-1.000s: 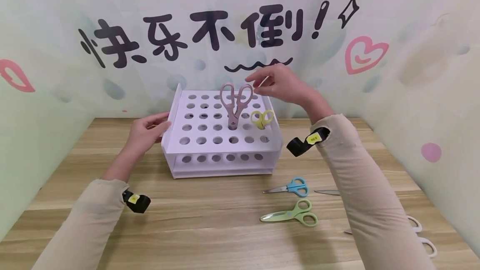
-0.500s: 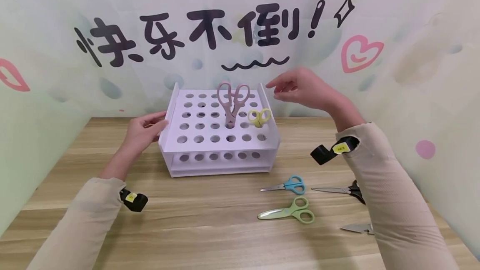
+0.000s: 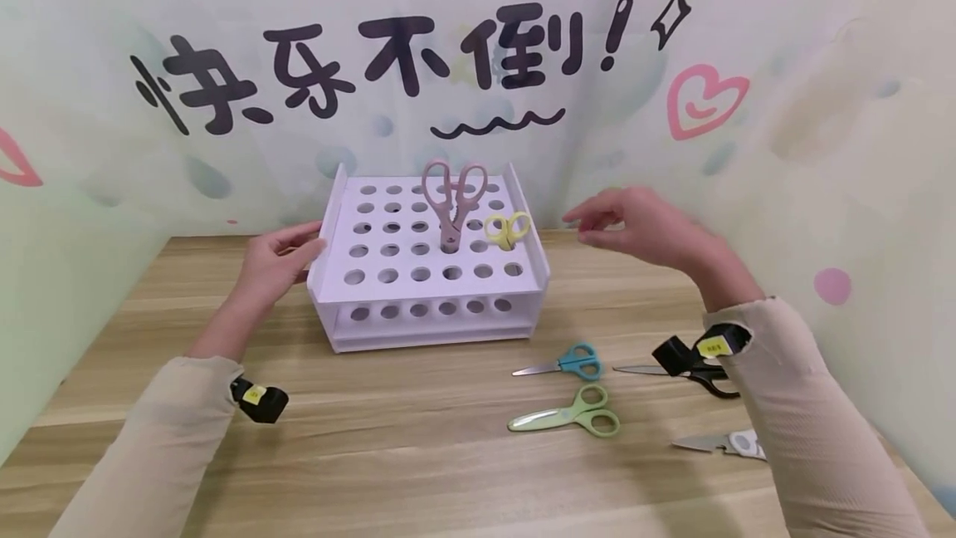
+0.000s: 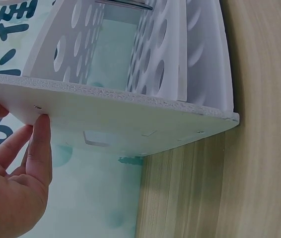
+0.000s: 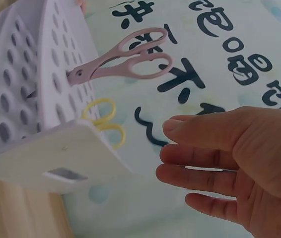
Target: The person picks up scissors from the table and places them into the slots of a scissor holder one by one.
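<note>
The step in hand looks like standing scissors upright in the holes of the white rack (image 3: 429,292), with two pairs placed; the pink scissors (image 3: 451,231) and the yellow scissors (image 3: 507,238) both stand handles up in the rack's second row from the front, the yellow ones by its right wall. The left hand (image 3: 278,266) rests its fingertips against the outside of the rack's left wall, fingers fairly straight, probably to steady it; the right hand (image 3: 646,227) hangs in the air to the right of the rack, fingers loosely bent, thumb apart, holding nothing. The next move likely calls for that hand to pick up a pair from the counter (image 3: 373,455); the blue scissors (image 3: 568,364) and green scissors (image 3: 571,416) lie in front of the rack's right end, the black-handled scissors (image 3: 644,370) and white-handled scissors (image 3: 724,443) farther right of it. Much of the white pair's handle is hidden under the right sleeve (image 3: 814,430); the wrist camera (image 3: 675,355) covers part of the black pair; the blades of the yellow pair are mostly lost inside the rack, and whether their tips reach a lower tier is hard to tell.
</note>
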### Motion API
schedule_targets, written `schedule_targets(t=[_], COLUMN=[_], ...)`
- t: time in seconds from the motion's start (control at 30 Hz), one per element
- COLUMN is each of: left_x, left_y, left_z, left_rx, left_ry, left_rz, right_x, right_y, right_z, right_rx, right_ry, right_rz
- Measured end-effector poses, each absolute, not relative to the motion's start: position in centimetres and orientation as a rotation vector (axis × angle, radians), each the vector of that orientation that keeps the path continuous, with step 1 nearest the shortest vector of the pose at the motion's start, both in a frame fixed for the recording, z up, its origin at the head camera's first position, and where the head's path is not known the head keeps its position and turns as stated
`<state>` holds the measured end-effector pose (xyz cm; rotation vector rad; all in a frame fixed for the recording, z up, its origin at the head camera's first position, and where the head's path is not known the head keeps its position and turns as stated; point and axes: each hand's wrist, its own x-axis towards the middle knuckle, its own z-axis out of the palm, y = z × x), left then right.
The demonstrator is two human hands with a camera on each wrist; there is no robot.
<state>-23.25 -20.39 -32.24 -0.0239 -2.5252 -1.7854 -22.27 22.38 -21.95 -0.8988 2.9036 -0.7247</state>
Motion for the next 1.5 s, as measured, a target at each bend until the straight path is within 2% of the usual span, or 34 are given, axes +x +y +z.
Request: schedule_targets(t=[0.27, 0.43, 0.63, 0.93, 1.5], left_x=[-23.3, -23.2, -23.1, -23.2, -23.4], left_y=[-20.5, -20.4, -20.5, -20.5, -20.4], left_z=[-32.2, -32.2, -32.2, -32.4, -32.4], left_rx=[-0.018, -0.023, -0.030, -0.054, -0.036], left_ry=[-2.542, -2.527, -2.491, -2.424, -2.433], left_rz=[-1.768, -1.787, -1.821, -1.881, -1.877], right_x=[-20.4, -19.2, -18.0, -16.1, -12.3], right_y=[25.0, 26.3, 27.3, 27.8, 28.3], right_z=[-26.7, -29.1, -31.0, -33.6, -37.0], right_rx=[-0.914, -0.832, -0.757, -0.852, -0.661], right_ry=[2.874, 2.823, 2.799, 2.802, 2.785], right_rz=[-0.781, -0.822, -0.809, -0.833, -0.825])
